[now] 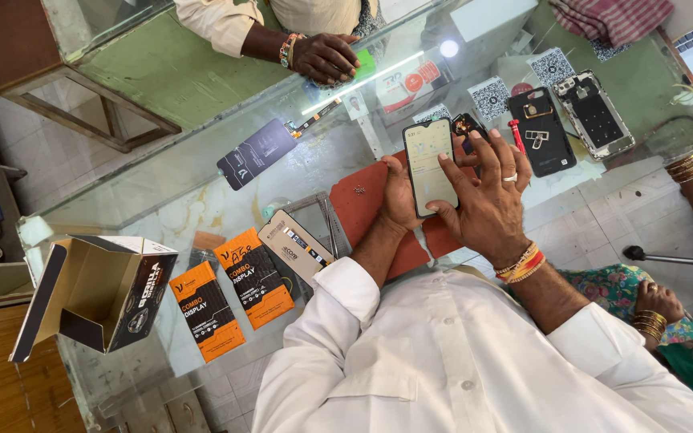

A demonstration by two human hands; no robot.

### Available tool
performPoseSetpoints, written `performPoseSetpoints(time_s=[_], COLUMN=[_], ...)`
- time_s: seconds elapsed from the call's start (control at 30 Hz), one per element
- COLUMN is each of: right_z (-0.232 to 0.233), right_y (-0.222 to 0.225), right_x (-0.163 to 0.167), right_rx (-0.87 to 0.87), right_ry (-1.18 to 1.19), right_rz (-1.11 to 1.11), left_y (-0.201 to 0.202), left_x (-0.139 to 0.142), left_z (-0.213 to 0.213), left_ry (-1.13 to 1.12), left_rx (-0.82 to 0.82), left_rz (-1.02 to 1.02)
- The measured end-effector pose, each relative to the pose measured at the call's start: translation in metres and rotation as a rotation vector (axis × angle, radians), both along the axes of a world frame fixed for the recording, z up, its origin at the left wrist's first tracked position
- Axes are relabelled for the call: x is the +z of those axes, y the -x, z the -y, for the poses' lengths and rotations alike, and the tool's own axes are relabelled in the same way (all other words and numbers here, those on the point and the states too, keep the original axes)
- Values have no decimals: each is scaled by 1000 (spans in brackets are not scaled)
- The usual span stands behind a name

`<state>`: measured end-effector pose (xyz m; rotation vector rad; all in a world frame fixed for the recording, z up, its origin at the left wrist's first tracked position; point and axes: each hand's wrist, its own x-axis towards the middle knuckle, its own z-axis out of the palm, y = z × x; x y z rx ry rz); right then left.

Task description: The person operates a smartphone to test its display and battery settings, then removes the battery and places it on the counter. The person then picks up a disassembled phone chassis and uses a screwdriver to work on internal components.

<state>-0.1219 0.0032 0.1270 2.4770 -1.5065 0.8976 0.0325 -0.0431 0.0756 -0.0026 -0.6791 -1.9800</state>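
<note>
The glass desk point(202, 172) carries everything, with a red mat point(360, 210) near its centre. An open cardboard box point(94, 293) stands at 8 o'clock from the mat, and two orange-and-black packets point(234, 301) lie beside it. The smartphone point(430, 164) is held above the mat, screen lit. The left hand point(399, 192) is closed around its lower edge from behind. The right hand point(487, 196) is spread open, holding nothing, thumb touching the screen. By judgement the smartphone is light, rigid, smooth and breakable; gripping the long side edges suits it best. A red-handled screwdriver point(516, 135) lies at 2 o'clock.
</note>
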Motion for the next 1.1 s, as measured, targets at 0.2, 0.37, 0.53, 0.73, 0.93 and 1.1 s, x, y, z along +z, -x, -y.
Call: performPoseSetpoints(time_s=[0.2,0.37,0.53,0.73,0.93,1.1], right_z=[1,-1,2,5,8,9], right_y=[-1,-6,-19,-19,-18,-17], right_x=[-2,-1,-4,-2,-2,-1], right_rx=[-16,20,83,77,87,86], right_ry=[-7,-23,-5,-3,-10,-24], right_rz=[-25,-8,-4,-29,-22,-29], left_y=[1,0,-3,-1,-2,-2], left_x=[-3,-8,-12,-11,-15,-16], left_z=[-1,-1,0,2,5,8], left_ry=[-81,-101,-134,-183,-122,-140], left_rx=[40,20,11,8,21,23], left_rz=[70,62,56,21,40,52])
